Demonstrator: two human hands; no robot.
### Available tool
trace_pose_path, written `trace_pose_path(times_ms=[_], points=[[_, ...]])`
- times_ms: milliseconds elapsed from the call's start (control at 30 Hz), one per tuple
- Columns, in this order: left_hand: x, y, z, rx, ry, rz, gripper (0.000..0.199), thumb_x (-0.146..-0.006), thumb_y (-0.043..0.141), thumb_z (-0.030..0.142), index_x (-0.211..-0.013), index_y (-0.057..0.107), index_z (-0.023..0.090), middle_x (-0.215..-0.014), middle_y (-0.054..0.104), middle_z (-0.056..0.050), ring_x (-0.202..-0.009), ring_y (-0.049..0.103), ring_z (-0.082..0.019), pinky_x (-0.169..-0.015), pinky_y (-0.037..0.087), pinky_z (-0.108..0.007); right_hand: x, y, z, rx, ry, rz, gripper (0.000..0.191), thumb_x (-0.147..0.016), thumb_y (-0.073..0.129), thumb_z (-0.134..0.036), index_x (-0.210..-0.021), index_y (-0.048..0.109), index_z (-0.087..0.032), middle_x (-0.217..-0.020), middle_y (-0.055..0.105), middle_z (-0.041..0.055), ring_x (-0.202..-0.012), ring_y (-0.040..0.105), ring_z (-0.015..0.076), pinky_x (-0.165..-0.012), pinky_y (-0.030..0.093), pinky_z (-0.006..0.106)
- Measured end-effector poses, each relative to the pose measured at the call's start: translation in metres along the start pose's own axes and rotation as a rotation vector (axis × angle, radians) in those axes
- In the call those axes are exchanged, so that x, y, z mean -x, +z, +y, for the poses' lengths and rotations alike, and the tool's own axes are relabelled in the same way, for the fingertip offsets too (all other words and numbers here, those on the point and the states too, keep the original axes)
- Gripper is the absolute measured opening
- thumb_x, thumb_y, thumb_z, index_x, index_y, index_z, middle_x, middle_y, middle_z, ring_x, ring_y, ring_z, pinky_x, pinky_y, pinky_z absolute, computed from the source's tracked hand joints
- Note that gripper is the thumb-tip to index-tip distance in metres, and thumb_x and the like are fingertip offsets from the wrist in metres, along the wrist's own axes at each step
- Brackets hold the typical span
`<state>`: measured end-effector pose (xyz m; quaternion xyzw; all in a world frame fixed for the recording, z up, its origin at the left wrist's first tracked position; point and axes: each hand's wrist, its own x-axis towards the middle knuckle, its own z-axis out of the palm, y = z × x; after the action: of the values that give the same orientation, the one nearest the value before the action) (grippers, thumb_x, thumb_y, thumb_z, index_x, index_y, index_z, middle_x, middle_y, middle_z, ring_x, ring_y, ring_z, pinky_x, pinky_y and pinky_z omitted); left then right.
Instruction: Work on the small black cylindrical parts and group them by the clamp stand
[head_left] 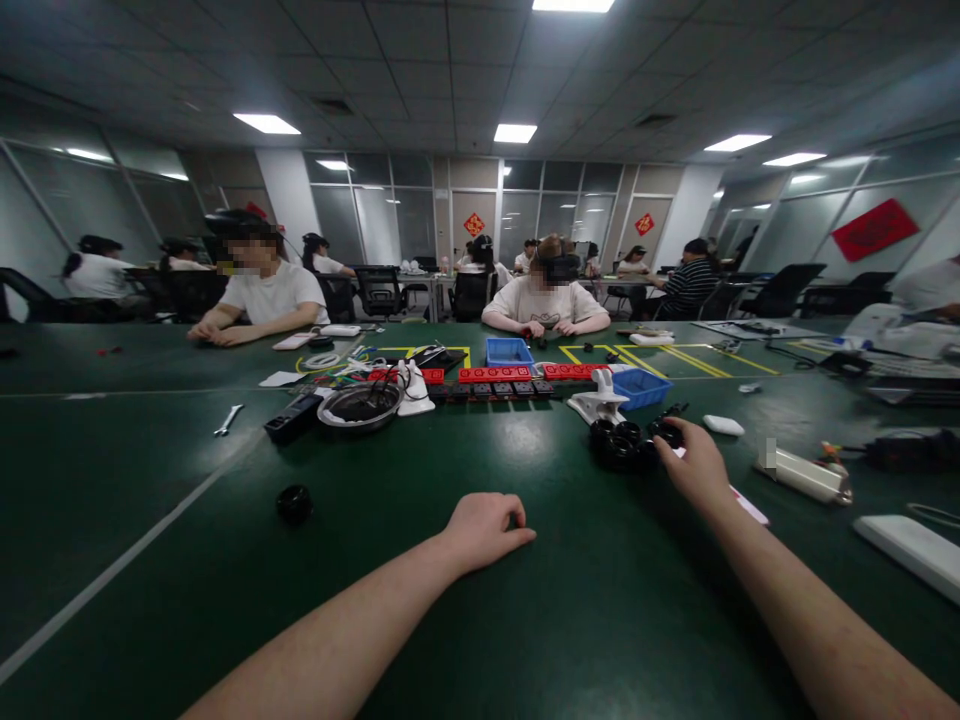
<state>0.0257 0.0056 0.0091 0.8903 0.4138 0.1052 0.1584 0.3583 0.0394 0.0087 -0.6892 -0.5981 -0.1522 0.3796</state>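
Note:
My left hand (487,530) rests on the green table (525,620), its fingers curled in and the thumb pointing right, with nothing visible in it. Farther right, my right hand (696,460) reaches to a cluster of black round parts (619,443). Its thumb and fingers are round a black ring-like part (666,432) at the cluster's right side. A single black round part (294,504) sits apart on the left of the table. Just behind the cluster stands a white clamp-like stand (600,400).
Blue trays (639,388) and a red strip (495,375) lie beyond my hands. A round metal dish (360,408), a black power strip (294,416) and a wrench (229,420) are at left. A metallic cylinder (806,475) lies right. People sit across the table.

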Motion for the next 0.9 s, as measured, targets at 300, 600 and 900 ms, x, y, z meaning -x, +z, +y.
trace_pose_path(times_ms=[300, 600, 900], points=[[0.001, 0.000, 0.001, 0.007, -0.022, -0.014, 0.030, -0.072, 0.044, 0.050, -0.080, 0.055, 0.023, -0.063, 0.052, 0.003, -0.062, 0.050, -0.012, -0.051, 0.031, -0.021, 0.006, 0.004, 0.001, 0.094, 0.031, -0.406, 0.045, -0.067, 0.049, -0.030, -0.108, 0.048, -0.011, -0.105, 0.054, 0.0132, -0.097, 0.049, 0.0257, -0.082, 0.037, 0.035], [0.001, 0.002, -0.002, -0.001, 0.011, 0.020, 0.031, -0.072, 0.044, 0.050, -0.080, 0.055, 0.023, -0.063, 0.053, 0.003, -0.061, 0.050, -0.011, -0.050, 0.030, -0.020, 0.014, -0.028, -0.050, -0.136, -0.102, -0.025, 0.042, -0.081, 0.025, -0.038, -0.055, 0.052, -0.018, -0.070, 0.059, 0.0049, -0.082, 0.053, 0.0183, -0.077, 0.036, 0.029], [0.006, -0.013, 0.011, -0.050, 0.003, 0.019, 0.026, -0.072, 0.047, 0.046, -0.078, 0.057, 0.022, -0.067, 0.056, 0.002, -0.063, 0.052, -0.013, -0.052, 0.034, -0.021, 0.067, 0.013, -0.128, -0.136, -0.226, -0.581, 0.044, -0.084, 0.018, -0.041, -0.052, 0.041, -0.019, -0.053, 0.052, 0.0021, -0.052, 0.048, 0.0141, -0.049, 0.029, 0.023]])
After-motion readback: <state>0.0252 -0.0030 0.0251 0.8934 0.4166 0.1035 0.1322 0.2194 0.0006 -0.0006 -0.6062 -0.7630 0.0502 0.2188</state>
